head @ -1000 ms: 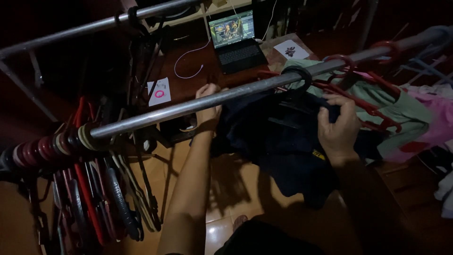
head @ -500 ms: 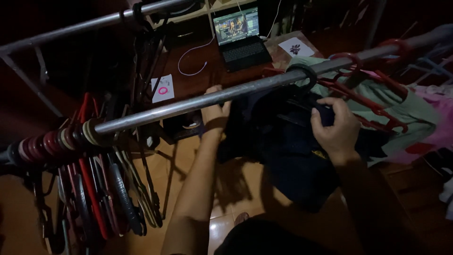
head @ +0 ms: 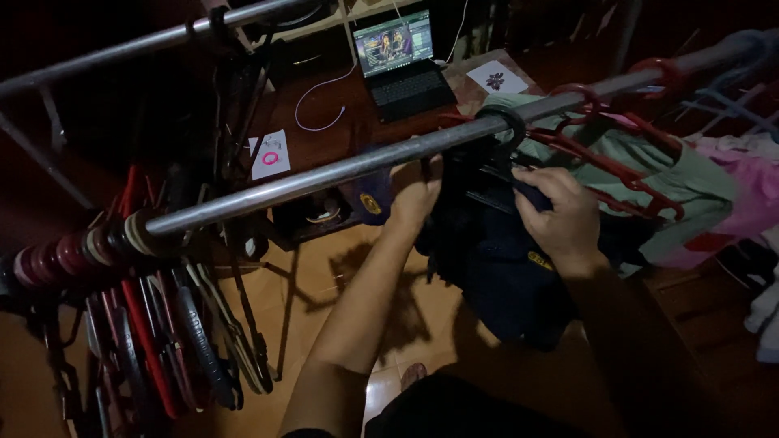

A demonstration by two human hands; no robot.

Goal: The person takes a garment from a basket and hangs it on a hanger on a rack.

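Note:
A dark navy garment (head: 495, 268) hangs on a black hanger (head: 505, 130) hooked over a grey metal rail (head: 324, 174). My left hand (head: 414, 195) reaches under the rail and grips the garment's left edge. My right hand (head: 560, 215) pinches the garment's fabric near the hanger's right arm. A small yellow tag (head: 539, 260) shows on the cloth below my right wrist. The garment's lower part droops toward the floor.
Red hangers (head: 617, 162) carry a green garment (head: 690, 182) and a pink one (head: 751, 191) on the right. Several empty hangers (head: 162, 324) bunch at the rail's left end. An open laptop (head: 399, 61), a cable and paper sheets lie on a desk beyond. A second rail (head: 122, 49) runs behind.
My left hand has slid right along the garment, closer to the hanger, bunching the cloth. My right hand has shifted slightly left and stays on the fabric.

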